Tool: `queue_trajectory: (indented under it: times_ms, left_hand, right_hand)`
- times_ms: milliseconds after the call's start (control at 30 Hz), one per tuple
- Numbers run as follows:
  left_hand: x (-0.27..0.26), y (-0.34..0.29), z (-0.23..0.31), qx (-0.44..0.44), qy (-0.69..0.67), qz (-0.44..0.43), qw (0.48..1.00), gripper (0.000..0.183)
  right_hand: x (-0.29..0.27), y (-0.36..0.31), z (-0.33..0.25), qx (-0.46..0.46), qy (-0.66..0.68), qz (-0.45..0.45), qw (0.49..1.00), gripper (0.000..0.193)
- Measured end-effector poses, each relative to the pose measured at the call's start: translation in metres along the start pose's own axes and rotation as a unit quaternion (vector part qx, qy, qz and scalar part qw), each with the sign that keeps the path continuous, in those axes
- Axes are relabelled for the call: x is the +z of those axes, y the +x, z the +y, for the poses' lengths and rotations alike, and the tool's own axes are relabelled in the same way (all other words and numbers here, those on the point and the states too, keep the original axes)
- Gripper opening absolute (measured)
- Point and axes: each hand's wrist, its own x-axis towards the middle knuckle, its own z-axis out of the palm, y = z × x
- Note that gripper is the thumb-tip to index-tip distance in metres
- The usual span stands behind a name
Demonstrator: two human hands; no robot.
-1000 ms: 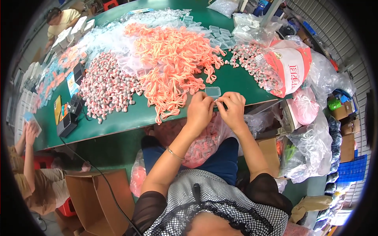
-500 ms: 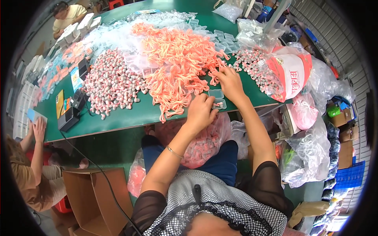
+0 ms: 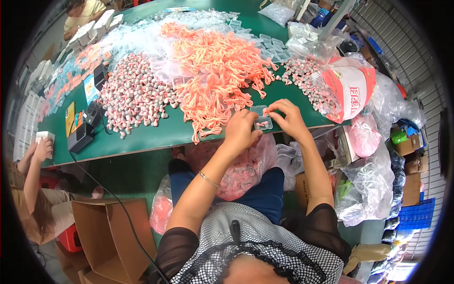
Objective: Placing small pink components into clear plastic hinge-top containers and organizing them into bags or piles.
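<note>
At the table's front edge my left hand [image 3: 240, 128] is closed on a small clear plastic box [image 3: 264, 124] with its lid folded back. Small pink-and-grey pieces lie inside the box. My right hand [image 3: 289, 120] has come to the box, thumb and fingertips pinched on a small orange-pink piece [image 3: 266, 112] over the open half. Whether that piece is cord or plug is too small to tell. Just beyond my left hand spreads a heap of orange looped cords [image 3: 213, 71]. Pink-and-grey plug-like pieces [image 3: 137, 94] form a pile to its left.
More plug-like pieces [image 3: 302, 78] spill by a red-and-white bag [image 3: 352, 90] on the right. Clear boxes [image 3: 272, 45] lie behind the cords. Black devices [image 3: 81, 137] stand on the left. A pink bag [image 3: 241, 173] sits between my knees. Two other people work at the left.
My right hand has drawn back from the edge of the cord heap to the box, with a small orange-pink piece in its fingertips. My left hand stays on the box.
</note>
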Motion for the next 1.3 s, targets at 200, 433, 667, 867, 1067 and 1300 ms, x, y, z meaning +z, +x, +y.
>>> queue_trajectory:
  times_ms: [200, 433, 667, 867, 1067, 1300]
  left_hand:
    - [-0.002, 0.003, 0.003, -0.029, 0.001, -0.028, 0.999, 0.047]
    - [-0.001, 0.003, 0.002, -0.026, 0.007, -0.028, 0.999, 0.047]
    - [0.001, 0.001, -0.001, -0.009, 0.004, -0.003, 1.0, 0.046]
    - [0.0, 0.002, 0.001, -0.005, 0.001, -0.004, 1.0, 0.044]
    - [-0.001, 0.002, 0.002, -0.014, 0.0, -0.015, 1.0, 0.045]
    - [-0.005, 0.001, 0.004, -0.02, 0.009, -0.016, 1.0, 0.045]
  right_hand:
    - [0.017, -0.011, 0.005, -0.038, -0.043, -0.027, 0.998, 0.012]
    - [0.016, -0.02, 0.004, 0.0, -0.009, 0.01, 1.0, 0.016]
    - [0.02, -0.029, 0.0, -0.06, -0.105, 0.006, 0.993, 0.018]
    - [0.014, -0.031, -0.003, -0.064, -0.153, 0.027, 0.986, 0.028]
    - [0.024, -0.041, -0.01, -0.108, -0.284, 0.026, 0.952, 0.034]
    - [0.02, -0.006, 0.006, 0.025, -0.153, 0.034, 0.987, 0.029]
